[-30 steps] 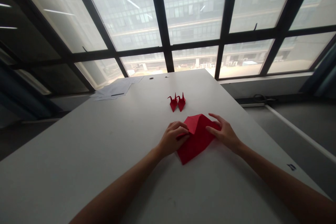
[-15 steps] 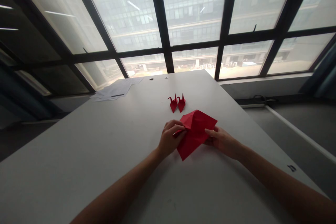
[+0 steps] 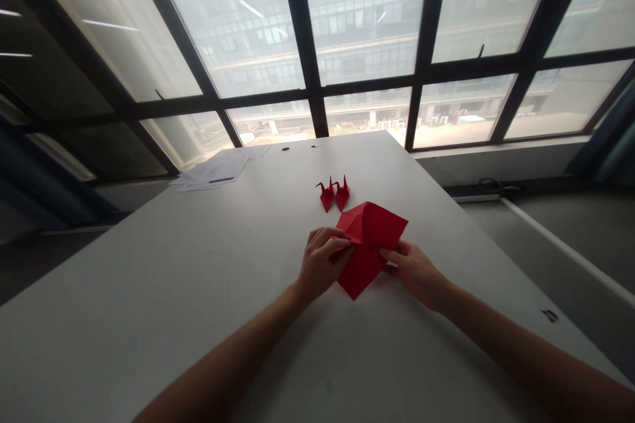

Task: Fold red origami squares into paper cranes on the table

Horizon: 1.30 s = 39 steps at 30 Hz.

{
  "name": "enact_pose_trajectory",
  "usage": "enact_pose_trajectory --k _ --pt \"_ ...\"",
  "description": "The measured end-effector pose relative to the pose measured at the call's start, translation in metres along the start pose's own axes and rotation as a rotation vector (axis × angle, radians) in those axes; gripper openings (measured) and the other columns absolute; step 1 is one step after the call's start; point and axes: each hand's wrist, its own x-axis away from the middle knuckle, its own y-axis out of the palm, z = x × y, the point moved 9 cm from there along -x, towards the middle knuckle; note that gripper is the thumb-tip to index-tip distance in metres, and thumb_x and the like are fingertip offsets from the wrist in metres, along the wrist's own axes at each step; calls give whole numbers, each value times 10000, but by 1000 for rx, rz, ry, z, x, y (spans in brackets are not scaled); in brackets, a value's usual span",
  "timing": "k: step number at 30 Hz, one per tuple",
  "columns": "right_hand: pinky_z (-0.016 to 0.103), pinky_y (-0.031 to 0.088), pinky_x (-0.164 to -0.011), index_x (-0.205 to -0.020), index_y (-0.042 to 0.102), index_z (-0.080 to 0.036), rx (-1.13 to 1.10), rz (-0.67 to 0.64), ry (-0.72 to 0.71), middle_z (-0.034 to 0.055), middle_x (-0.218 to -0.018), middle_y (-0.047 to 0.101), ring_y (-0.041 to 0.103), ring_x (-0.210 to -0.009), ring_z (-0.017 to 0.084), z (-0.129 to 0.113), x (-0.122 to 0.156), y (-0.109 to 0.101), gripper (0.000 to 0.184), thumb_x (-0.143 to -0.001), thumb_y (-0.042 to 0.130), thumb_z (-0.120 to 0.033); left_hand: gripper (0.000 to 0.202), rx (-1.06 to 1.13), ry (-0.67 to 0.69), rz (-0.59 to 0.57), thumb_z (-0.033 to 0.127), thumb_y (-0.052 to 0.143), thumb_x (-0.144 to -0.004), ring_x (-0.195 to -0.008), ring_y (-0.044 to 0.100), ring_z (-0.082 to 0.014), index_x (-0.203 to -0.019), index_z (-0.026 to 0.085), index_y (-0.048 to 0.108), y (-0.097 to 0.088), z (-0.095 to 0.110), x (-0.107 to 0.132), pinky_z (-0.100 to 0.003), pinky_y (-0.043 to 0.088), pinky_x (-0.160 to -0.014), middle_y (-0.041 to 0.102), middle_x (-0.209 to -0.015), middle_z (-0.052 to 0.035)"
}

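Observation:
A folded red paper sheet (image 3: 370,244) is held just above the white table (image 3: 198,291), tilted up toward me. My left hand (image 3: 322,262) pinches its left edge with curled fingers. My right hand (image 3: 414,269) grips its right side, thumb on top and fingers tucked underneath. Two small finished red paper cranes (image 3: 335,193) stand side by side on the table a short way beyond the sheet.
A loose stack of white papers with a dark pen (image 3: 218,170) lies at the table's far left corner. Two small dark holes (image 3: 299,147) mark the far edge. Large dark-framed windows (image 3: 317,46) stand behind. The table's right edge drops to a grey floor (image 3: 570,238).
The red sheet has lifted off the table and drawn together slightly. My right hand went from resting spread on top of it to gripping its right side from below.

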Motion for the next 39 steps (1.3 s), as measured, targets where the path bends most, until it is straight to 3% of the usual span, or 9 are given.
enact_pose_trajectory --k 5,11,19,27,39 --pt "405 529 -889 -1022 687 -186 -12 4 -12 85 -1095 714 658 -998 266 0 0 0 337 -712 795 -265 34 -2 2 -14 212 669 -888 -940 645 -186 -909 240 666 1 2 0 -397 479 -904 701 -980 -36" --pt "410 544 -861 -1051 692 -189 -3 65 1 93 -1091 716 668 -988 269 0 2 -2 352 -748 787 -342 38 -71 63 -30 225 661 -891 -891 652 -173 -857 242 664 1 12 -1 -400 458 -939 718 -948 -20" --pt "395 546 -804 -954 703 -177 47 157 -36 74 -967 739 676 -901 264 -7 7 -4 353 -642 850 -253 51 -119 104 -19 213 673 -882 -880 662 -170 -851 253 666 -1 19 0 -421 432 -997 726 -941 -5" --pt "414 512 -932 -1072 674 -190 -81 7 -8 84 -1137 708 655 -1050 267 -4 2 4 412 -692 823 -245 54 -24 35 26 206 672 -883 -867 659 -162 -842 232 649 -2 10 0 -415 459 -953 716 -932 -14" --pt "370 515 -907 -1135 670 -191 -138 -90 20 95 -1189 692 657 -1040 241 1 0 9 417 -767 797 -340 77 116 -22 85 169 692 -864 -822 647 -159 -822 208 641 -6 6 -2 -376 489 -867 699 -883 -23"
